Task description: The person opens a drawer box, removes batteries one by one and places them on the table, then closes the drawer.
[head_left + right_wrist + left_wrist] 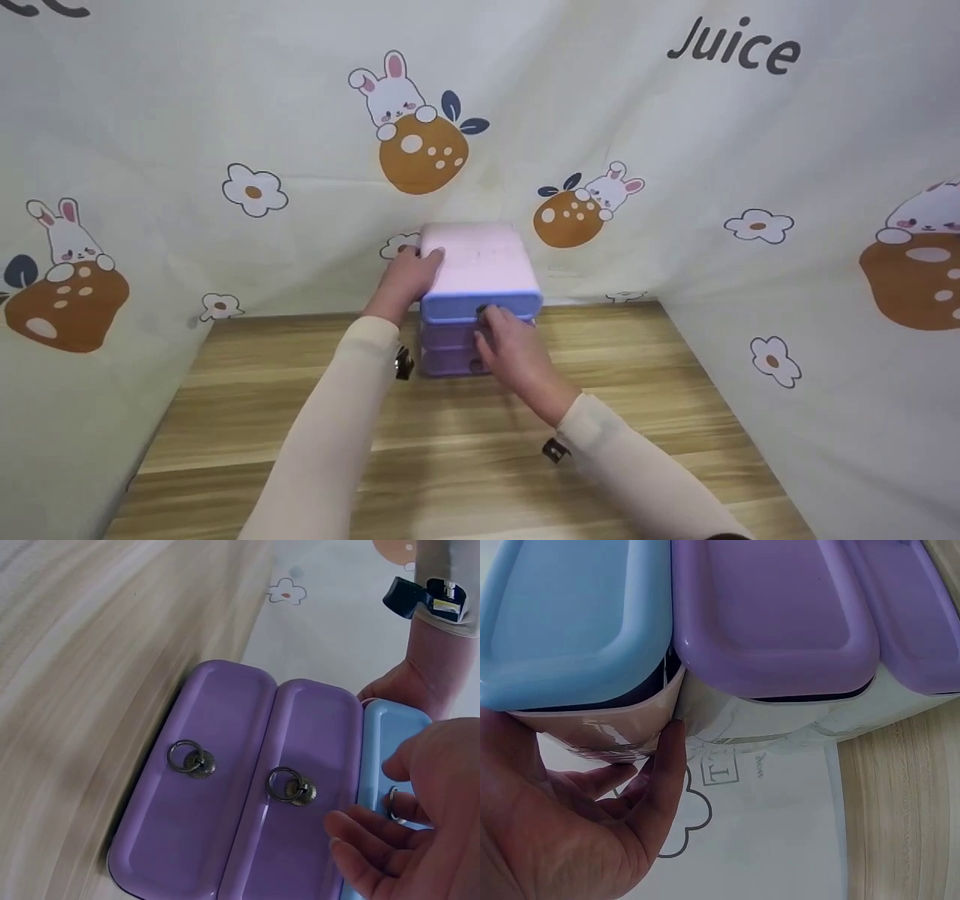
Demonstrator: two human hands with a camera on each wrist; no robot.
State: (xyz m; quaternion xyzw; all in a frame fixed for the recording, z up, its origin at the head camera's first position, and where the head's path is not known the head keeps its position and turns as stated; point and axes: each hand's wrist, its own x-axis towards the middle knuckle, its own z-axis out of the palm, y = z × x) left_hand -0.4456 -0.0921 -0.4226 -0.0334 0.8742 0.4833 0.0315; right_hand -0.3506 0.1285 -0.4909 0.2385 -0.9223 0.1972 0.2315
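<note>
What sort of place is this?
Perhaps a screened-off indoor work nook: bunny-print cloth hangs behind and on both sides of a wood-grain tabletop, where a small drawer unit stands.

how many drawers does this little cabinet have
3: the blue drawer on top, the middle purple drawer under it, and the bottom purple drawer below that.

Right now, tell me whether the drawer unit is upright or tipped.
The drawer unit is upright: its pink top faces up, the blue drawer above two purple drawers.
</note>
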